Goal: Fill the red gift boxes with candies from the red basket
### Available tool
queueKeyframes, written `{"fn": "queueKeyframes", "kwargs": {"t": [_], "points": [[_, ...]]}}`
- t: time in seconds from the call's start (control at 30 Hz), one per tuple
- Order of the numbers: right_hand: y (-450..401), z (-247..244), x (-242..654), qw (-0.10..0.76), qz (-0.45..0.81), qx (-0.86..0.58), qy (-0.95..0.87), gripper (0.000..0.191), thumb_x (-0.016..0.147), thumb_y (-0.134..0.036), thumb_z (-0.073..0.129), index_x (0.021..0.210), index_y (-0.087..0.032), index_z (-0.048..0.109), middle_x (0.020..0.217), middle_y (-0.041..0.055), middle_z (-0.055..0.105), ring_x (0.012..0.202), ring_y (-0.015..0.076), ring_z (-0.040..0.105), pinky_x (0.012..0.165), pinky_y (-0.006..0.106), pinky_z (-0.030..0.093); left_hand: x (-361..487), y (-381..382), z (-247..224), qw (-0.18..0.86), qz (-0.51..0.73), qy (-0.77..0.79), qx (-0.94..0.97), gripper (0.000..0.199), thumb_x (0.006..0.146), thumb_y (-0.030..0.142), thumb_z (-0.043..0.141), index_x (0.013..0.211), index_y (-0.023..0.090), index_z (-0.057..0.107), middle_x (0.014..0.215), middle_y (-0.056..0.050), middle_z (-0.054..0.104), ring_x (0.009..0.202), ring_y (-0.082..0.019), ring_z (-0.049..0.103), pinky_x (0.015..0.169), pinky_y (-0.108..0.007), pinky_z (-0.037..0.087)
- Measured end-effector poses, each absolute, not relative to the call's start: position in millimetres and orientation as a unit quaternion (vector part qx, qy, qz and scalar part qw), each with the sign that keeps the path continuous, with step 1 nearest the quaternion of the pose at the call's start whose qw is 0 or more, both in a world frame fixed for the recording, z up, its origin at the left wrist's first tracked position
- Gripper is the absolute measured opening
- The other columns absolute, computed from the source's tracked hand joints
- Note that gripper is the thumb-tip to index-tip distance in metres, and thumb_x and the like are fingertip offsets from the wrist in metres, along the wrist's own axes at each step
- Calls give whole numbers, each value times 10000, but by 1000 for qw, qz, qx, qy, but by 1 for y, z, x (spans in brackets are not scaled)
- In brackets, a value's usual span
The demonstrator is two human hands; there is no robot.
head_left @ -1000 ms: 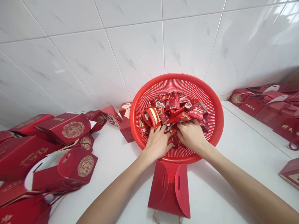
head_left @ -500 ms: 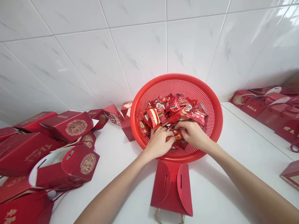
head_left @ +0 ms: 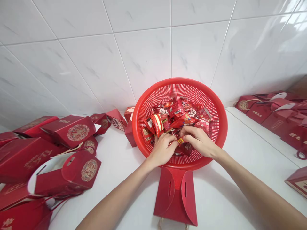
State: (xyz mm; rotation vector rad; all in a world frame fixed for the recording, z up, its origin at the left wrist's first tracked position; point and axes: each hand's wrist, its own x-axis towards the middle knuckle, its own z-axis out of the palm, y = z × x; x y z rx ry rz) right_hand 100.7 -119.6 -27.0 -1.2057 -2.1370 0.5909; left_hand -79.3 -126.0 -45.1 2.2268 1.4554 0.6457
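Observation:
A red plastic colander (head_left: pixel 222 127) holds a heap of red-wrapped sweets (head_left: pixel 176 108). Both my hands reach into its near side. My right hand (head_left: pixel 198 140) pinches a small wrapped candy (head_left: pixel 180 141) with a yellow label. My left hand (head_left: pixel 164 148) is curled over the sweets at the left, its thumb close to that candy. Its fingertips are hidden, and what they hold does not show. Against the colander's near rim lies a red gift box (head_left: pixel 176 198) with two slotted rounded flaps and a cord handle.
Red gift boxes (head_left: pixel 69 171) with gold emblems are piled at the left. More red boxes (head_left: pixel 275 115) stand in rows at the right, and another box (head_left: pixel 297 182) sits at the right edge. A white tiled wall (head_left: pixel 144 60) rises behind the white tabletop (head_left: pixel 230 188).
My right hand has shifted slightly, and the yellow-labelled candy now shows more clearly at its fingertips. The left hand stays almost in place. The view has shifted a little.

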Motion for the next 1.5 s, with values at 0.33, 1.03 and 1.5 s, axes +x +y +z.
{"fn": "queueKeyframes", "kwargs": {"t": [0.33,1.03,1.5], "points": [[-122,-30,96,283,217,-434,-828,159,835,-122,466,757,-183,592,732,-2,630,647,136,538,620,244,392,-89,-138,-58,346,351,491,718,245,870,294,466,659,205,554,794,-14,648,905,-207,565,880,-333,460],[-134,-57,71,164,-105,-470,-861,135,892,-136,558,842,-136,683,851,114,700,840,263,619,757,363,379,-92,-129,-69,-62,441,449,775,650,864,267,611,1456,197,352,1640,-210,138,1529,-394,92,1181,-663,154],[-148,-41,66,490,-138,-288,-811,175,877,-83,519,753,-180,596,720,44,662,629,151,549,606,297,414,-101,-120,-74,-53,294,483,823,426,870,197,601,1285,283,646,1630,-103,290,1446,-467,234,1079,-708,323]]}}
